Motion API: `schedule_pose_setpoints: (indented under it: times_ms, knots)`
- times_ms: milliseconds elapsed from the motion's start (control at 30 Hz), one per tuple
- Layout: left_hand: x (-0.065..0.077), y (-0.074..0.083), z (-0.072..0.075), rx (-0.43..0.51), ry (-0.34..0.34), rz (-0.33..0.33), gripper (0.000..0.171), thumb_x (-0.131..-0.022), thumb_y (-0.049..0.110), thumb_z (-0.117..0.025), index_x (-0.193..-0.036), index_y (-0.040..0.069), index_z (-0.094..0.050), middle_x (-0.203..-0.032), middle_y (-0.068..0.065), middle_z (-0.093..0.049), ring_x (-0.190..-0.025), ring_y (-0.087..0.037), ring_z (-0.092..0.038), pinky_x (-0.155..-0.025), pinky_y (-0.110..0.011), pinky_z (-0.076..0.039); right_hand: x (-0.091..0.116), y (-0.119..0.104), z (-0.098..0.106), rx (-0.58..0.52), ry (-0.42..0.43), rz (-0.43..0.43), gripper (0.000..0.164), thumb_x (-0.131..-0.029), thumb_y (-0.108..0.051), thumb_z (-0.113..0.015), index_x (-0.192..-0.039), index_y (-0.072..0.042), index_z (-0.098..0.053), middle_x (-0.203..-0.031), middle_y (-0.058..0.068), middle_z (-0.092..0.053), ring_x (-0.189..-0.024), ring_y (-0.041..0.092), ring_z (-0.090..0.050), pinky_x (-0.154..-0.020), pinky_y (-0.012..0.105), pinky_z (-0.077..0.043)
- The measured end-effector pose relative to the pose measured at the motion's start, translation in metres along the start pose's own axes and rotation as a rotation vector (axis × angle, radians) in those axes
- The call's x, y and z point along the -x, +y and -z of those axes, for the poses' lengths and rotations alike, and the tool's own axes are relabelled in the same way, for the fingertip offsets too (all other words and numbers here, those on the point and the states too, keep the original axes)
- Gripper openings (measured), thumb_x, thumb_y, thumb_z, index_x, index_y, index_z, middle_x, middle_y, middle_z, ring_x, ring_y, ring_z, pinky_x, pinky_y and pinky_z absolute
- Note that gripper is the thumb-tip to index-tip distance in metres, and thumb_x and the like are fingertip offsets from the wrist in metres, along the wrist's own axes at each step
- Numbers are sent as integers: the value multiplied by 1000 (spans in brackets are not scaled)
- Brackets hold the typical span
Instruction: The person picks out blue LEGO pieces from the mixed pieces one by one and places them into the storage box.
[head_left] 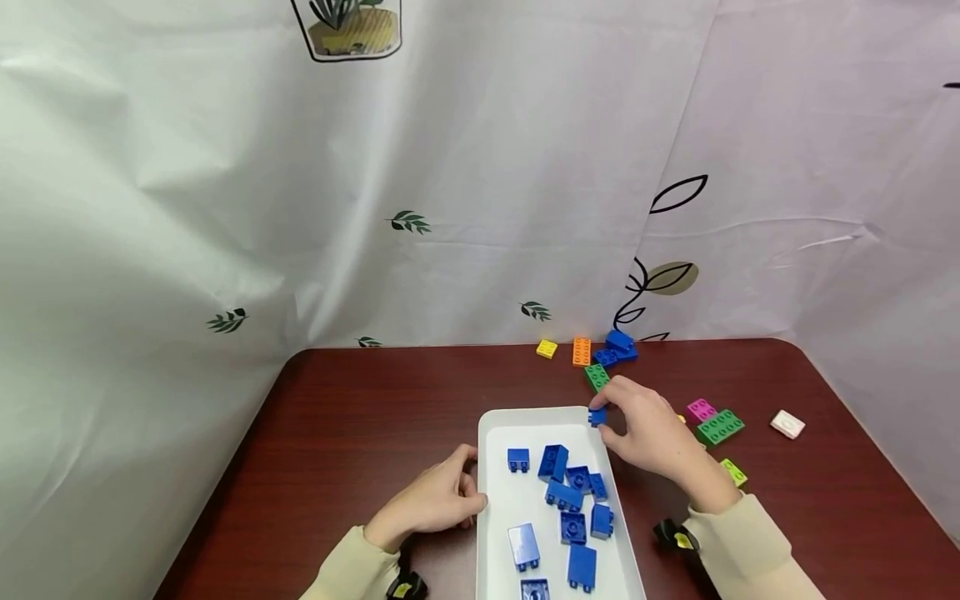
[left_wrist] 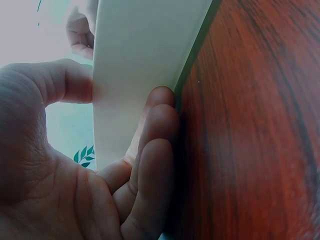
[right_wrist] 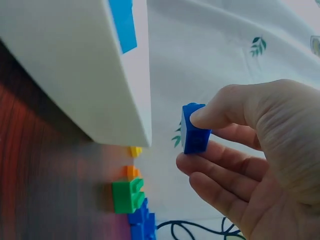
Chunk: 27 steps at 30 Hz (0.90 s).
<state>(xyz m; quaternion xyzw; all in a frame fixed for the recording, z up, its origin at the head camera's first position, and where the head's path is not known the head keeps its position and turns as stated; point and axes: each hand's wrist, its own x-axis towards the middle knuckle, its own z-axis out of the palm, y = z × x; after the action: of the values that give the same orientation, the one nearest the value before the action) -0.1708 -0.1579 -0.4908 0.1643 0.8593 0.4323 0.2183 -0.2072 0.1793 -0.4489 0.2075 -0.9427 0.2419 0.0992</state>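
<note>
A white tray [head_left: 498, 422] holds several blue toy bricks, among them a small one [head_left: 518, 459] at its left and a larger one [head_left: 582, 567] near the front. My left hand [head_left: 438, 496] holds the tray's left side, the thumb at the rim and the fingers [left_wrist: 159, 155] low along the outer wall. Over the tray's far right corner, my right hand [head_left: 645, 425] pinches a small blue brick [right_wrist: 195, 129] between thumb and fingers. That brick is also visible in the head view, partly covered by the fingertips.
Beyond the tray lie a yellow brick [head_left: 547, 348], an orange brick [head_left: 582, 352], a green brick [head_left: 597, 377] and a blue cluster [head_left: 619, 342]. To the right are pink [head_left: 702, 409], green [head_left: 721, 427], lime [head_left: 733, 472] and white [head_left: 787, 424] bricks. A curtain hangs behind the table.
</note>
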Motion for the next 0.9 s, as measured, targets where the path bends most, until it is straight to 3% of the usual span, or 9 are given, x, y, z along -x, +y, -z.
schedule_pose_setpoints:
  times_ms: [333, 633, 900]
  knots:
    - [1, 1, 2, 0, -1, -9, 55, -87, 16, -66, -137, 6, -46, -68, 5, -63, -55, -14, -64, -56, -26, -48, 2, -13, 1, 0, -28, 58, 34, -75, -9, -90, -102, -19, -72, -101, -5, -66, -91, 19, -67, -82, 38, -62]
    - [-1, -3, 1, -1, -5, -5, 54, -87, 17, -67, -136, 7, -46, -68, 4, -63, -55, -15, -64, -54, -26, -48, 4, -21, -1, 4, -146, 64, 31, -78, -16, -89, -103, -20, -71, -102, -8, -65, -88, 12, -64, -80, 29, -61]
    - [-1, -3, 1, 9, -5, -3, 54, -88, 17, -67, -136, 7, -46, -68, 4, -63, -55, -15, -64, -54, -27, -49, 6, -29, -3, -48, -244, 92, 24, -82, -14, -85, -102, -20, -71, -102, -10, -64, -90, 12, -66, -82, 31, -61]
